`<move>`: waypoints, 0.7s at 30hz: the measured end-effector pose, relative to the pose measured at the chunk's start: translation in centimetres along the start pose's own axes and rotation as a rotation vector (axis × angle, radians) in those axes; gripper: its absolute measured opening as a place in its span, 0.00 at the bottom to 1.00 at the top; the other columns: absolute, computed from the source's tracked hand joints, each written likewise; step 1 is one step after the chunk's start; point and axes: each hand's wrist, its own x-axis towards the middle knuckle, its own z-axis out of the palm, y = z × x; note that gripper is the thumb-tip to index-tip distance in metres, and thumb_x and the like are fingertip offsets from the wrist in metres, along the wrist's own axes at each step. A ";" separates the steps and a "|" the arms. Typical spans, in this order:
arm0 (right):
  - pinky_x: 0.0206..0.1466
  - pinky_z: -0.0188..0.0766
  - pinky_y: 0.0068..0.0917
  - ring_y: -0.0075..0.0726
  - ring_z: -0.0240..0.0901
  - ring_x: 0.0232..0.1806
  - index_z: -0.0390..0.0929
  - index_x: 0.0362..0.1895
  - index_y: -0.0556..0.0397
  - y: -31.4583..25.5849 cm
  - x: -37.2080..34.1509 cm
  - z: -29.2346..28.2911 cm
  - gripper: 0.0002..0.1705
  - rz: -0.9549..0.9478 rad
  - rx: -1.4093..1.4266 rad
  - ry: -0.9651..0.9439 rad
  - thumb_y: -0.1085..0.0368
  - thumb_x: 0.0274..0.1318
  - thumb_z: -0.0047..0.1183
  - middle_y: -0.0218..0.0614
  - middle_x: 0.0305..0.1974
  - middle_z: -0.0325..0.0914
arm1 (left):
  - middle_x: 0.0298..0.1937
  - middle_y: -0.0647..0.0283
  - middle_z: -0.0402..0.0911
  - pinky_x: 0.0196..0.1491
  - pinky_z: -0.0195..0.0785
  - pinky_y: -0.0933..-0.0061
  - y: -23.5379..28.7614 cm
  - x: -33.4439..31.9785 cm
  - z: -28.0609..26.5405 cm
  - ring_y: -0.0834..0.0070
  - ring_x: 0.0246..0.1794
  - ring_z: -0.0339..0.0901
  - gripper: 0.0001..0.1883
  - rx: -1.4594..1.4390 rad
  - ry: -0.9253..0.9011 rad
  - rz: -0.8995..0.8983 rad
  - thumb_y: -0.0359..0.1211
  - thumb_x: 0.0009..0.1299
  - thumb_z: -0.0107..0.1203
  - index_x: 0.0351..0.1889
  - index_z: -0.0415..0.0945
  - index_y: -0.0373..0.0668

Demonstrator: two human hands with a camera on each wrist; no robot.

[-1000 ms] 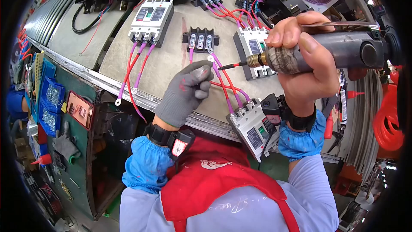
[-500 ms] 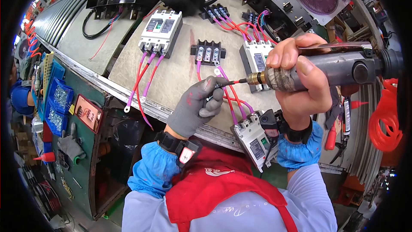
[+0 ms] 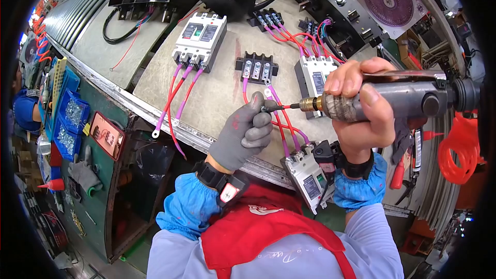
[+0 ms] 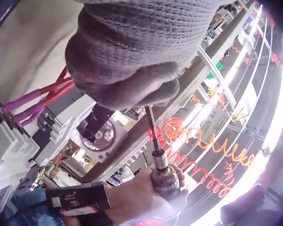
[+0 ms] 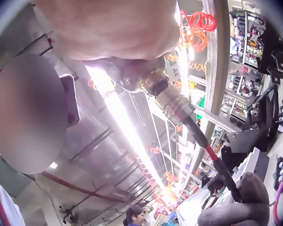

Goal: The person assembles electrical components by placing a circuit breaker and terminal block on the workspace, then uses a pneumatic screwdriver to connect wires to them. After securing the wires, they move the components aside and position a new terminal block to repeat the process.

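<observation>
My right hand (image 3: 364, 108) grips a dark power screwdriver (image 3: 408, 101), held level with its bit (image 3: 284, 107) pointing left. At the bit's tip, the gloved left hand (image 3: 240, 137) pinches a small metal piece that looks like a screw, largely hidden by thumb and finger. In the right wrist view the bit (image 5: 212, 153) runs down to the gloved fingertips. Just above the left hand stands a black terminal block (image 3: 257, 68) with several screws; a purple-sleeved wire's ring lug (image 3: 268, 93) lies loose-looking below its right side. Red-and-purple wires run down to a white breaker (image 3: 306, 173).
Another white breaker (image 3: 200, 39) with hanging wires stands to the left, a third (image 3: 316, 77) behind the driver. Black brackets (image 3: 155, 5) and a fan (image 3: 388, 0) lie at the back. Blue screw bins (image 3: 74, 111) and a phone (image 3: 107, 135) are at far left.
The left thumb and finger have come onto the bit's tip, and a screw seen in the curled fingers half a second ago is out of sight. The head view has shifted slightly.
</observation>
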 end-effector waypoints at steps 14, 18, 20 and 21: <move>0.42 0.70 0.38 0.39 0.68 0.32 0.65 0.47 0.62 1.3 2.1 -1.2 0.20 -0.132 -0.052 -0.055 0.70 0.47 0.49 0.42 0.28 0.69 | 0.22 0.68 0.71 0.19 0.58 0.82 2.5 1.9 -2.1 0.83 0.17 0.65 0.22 1.181 0.547 0.417 0.46 0.73 0.46 0.50 0.77 0.37; 0.42 0.70 0.39 0.40 0.70 0.30 0.66 0.46 0.64 2.4 3.8 -2.1 0.19 -0.151 -0.099 -0.033 0.70 0.47 0.48 0.42 0.26 0.70 | 0.24 0.55 0.80 0.31 0.70 0.66 2.7 4.2 -3.2 0.66 0.23 0.78 0.18 1.845 0.424 0.504 0.45 0.68 0.52 0.38 0.83 0.40; 0.42 0.70 0.39 0.40 0.70 0.29 0.66 0.45 0.65 3.2 4.6 -2.6 0.19 -0.153 -0.143 -0.025 0.71 0.47 0.48 0.42 0.25 0.70 | 0.23 0.53 0.79 0.33 0.70 0.63 3.3 4.7 -1.6 0.61 0.25 0.79 0.20 1.903 0.450 0.288 0.49 0.67 0.53 0.35 0.84 0.42; 0.41 0.70 0.38 0.40 0.72 0.29 0.67 0.44 0.66 3.8 4.9 -2.9 0.17 -0.152 -0.115 -0.029 0.71 0.48 0.49 0.43 0.25 0.71 | 0.23 0.54 0.79 0.33 0.70 0.62 3.4 4.8 -0.6 0.60 0.25 0.79 0.22 1.966 0.484 0.228 0.51 0.66 0.54 0.33 0.84 0.42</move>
